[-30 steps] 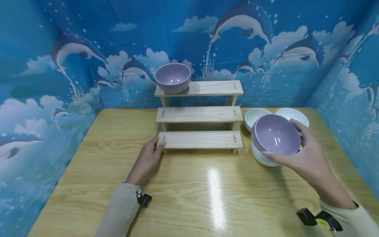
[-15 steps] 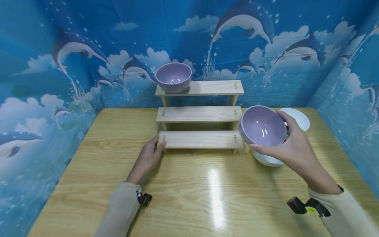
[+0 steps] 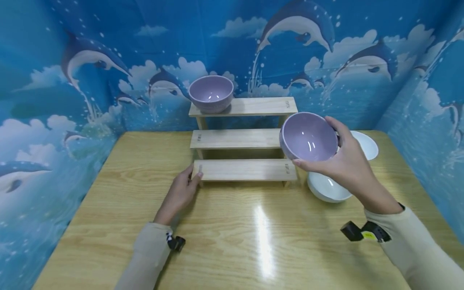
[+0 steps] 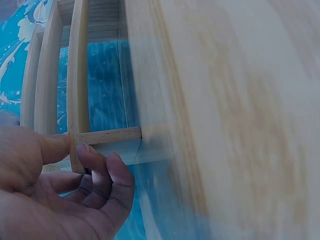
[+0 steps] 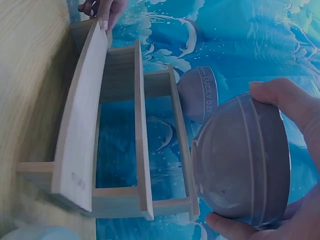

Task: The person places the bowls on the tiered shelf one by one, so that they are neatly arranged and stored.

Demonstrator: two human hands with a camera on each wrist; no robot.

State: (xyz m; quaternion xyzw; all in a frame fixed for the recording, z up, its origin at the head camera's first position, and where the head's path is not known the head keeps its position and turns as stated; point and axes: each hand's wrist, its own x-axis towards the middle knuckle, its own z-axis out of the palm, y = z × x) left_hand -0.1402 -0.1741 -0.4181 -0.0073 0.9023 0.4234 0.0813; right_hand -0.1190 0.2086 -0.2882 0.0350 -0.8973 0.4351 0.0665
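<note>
My right hand (image 3: 340, 157) grips a purple bowl (image 3: 309, 137) by its right side, thumb at the near rim, fingers round the far side. The bowl is held in the air, tilted toward me, overlapping the right end of a three-step wooden rack (image 3: 243, 170) in the head view. With thumb and fingers, my left hand (image 3: 179, 193) pinches the left end of the rack's lowest board; the left wrist view shows the thumb (image 4: 52, 148) on one face of the board. Another purple bowl (image 3: 211, 94) stands on the left of the top step.
On the table (image 3: 224, 237), right of the rack, stands a white bowl (image 3: 329, 188). A second white bowl (image 3: 367, 144) is partly hidden behind my right hand. A blue dolphin-print cloth (image 3: 232, 40) hangs behind and at both sides.
My right hand has carried the purple bowl left and up, from over the white bowls to the rack's right end. My left hand has stayed on the lowest board.
</note>
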